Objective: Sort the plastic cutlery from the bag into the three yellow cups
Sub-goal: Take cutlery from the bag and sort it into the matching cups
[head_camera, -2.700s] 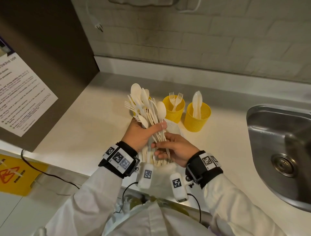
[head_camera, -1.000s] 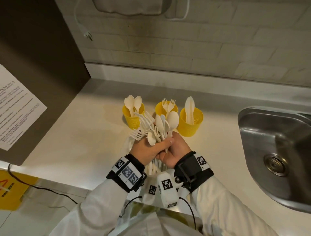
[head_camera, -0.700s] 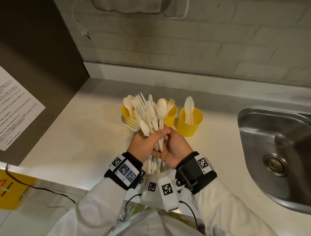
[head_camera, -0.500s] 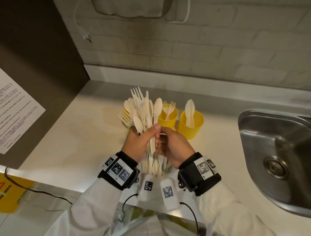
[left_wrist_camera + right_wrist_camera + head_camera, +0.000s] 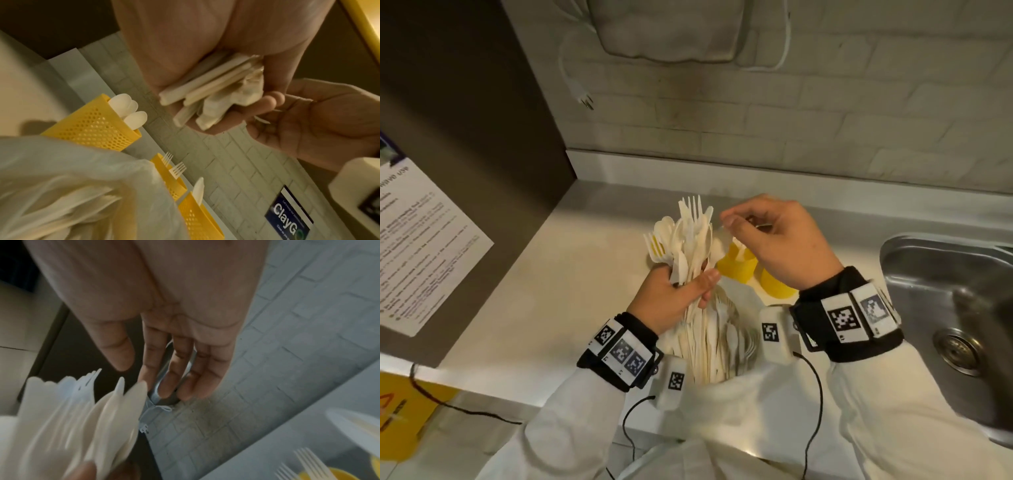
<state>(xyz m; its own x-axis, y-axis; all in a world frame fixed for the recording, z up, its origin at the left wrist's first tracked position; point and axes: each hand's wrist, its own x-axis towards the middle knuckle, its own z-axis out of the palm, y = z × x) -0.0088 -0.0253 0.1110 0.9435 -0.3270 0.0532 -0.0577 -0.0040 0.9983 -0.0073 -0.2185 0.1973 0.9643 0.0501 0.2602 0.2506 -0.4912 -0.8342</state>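
My left hand (image 5: 678, 294) grips a thick bundle of white plastic cutlery (image 5: 691, 240), heads up, over the open white bag (image 5: 736, 342), where more cutlery lies. In the left wrist view the handles (image 5: 205, 84) and some crumpled bag plastic sit in its palm. My right hand (image 5: 774, 240) hovers above the yellow cups, just right of the bundle's top; the right wrist view shows its fingers (image 5: 174, 369) relaxed and holding nothing. Spoons stand in the left cup (image 5: 92, 128), forks in the middle cup (image 5: 170, 178) and a knife in the right cup (image 5: 197, 216).
A steel sink (image 5: 945, 308) is set into the pale counter (image 5: 568, 291) on the right. A dark cabinet with a paper notice (image 5: 424, 240) stands on the left. A loose plug (image 5: 585, 101) hangs on the brick wall behind the cups.
My right hand has let go of the bundle and risen up and right, over the cups. The left hand still holds the bundle above the bag.
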